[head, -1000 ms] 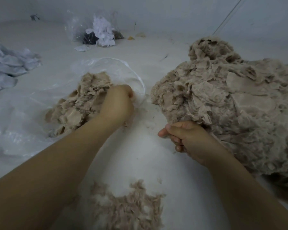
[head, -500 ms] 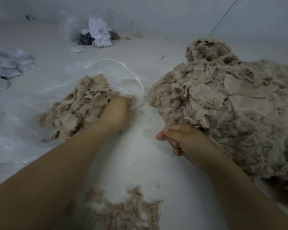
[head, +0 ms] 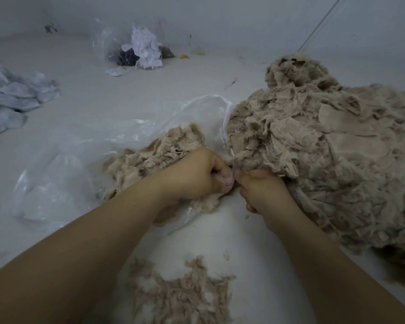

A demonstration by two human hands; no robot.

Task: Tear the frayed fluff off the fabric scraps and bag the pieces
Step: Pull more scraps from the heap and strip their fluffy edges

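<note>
Left hand (head: pixel 194 175) & right hand (head: pixel 262 190) meet knuckle to knuckle at the near edge of the big heap of beige frayed fabric scraps (head: pixel 325 160). Both are curled tight, pinching a small beige scrap (head: pixel 228 181) between them; probably gripped from 2 sides so the fluff tears off w/ a short pull. The clear plastic bag (head: pixel 84 160) lies open just left of the heap, its mouth toward the hands, w/ a smaller pile of cleaned beige pieces (head: pixel 154 155) inside, so a done piece likely drops in w/o reaching. Loose beige torn-off fluff (head: pixel 180 295) sits nearest the person, apart from both piles. Surface is a pale, dusty white floor (head: pixel 150 94) meeting a white wall. Further off: a 2nd clear bag of white and dark scraps (head: pixel 140 47), and crumpled grey-white cloth (head: pixel 12 101) at left.
</note>
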